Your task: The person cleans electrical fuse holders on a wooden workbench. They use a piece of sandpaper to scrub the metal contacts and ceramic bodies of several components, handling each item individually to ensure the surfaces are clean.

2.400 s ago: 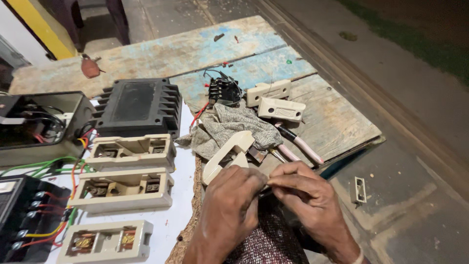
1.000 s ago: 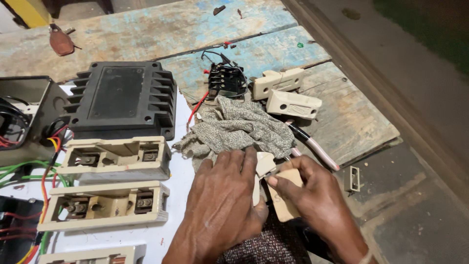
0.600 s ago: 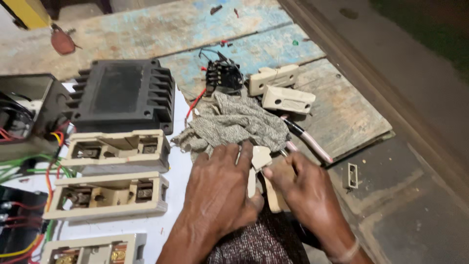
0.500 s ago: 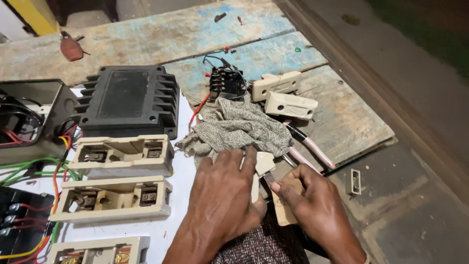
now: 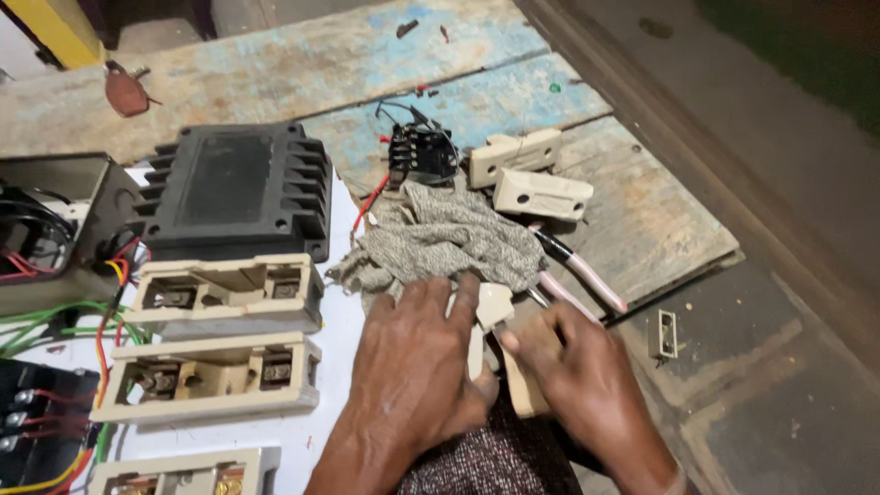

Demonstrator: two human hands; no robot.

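While your left hand [image 5: 417, 362] lay palm down with its fingers spread, covering part of a cream plastic fuse carrier [image 5: 500, 353], your right hand [image 5: 577, 385] closed around the same piece from the other side, so it sat pinched between both hands. Just beyond your fingertips lay a grey speckled cloth [image 5: 445, 243], and left of your left hand stood two cream fuse bases [image 5: 220, 339] on a white sheet [image 5: 339, 357].

Warm, dim light falls on the middle of the tabletop [image 5: 275, 69], brightest on the white sheet [image 5: 344, 316] and the cream fuse blocks [image 5: 225, 293]. The upper right corner sinks into dark. The hands [image 5: 417, 367] look slightly soft with blur; shadows are weak, with no glare.
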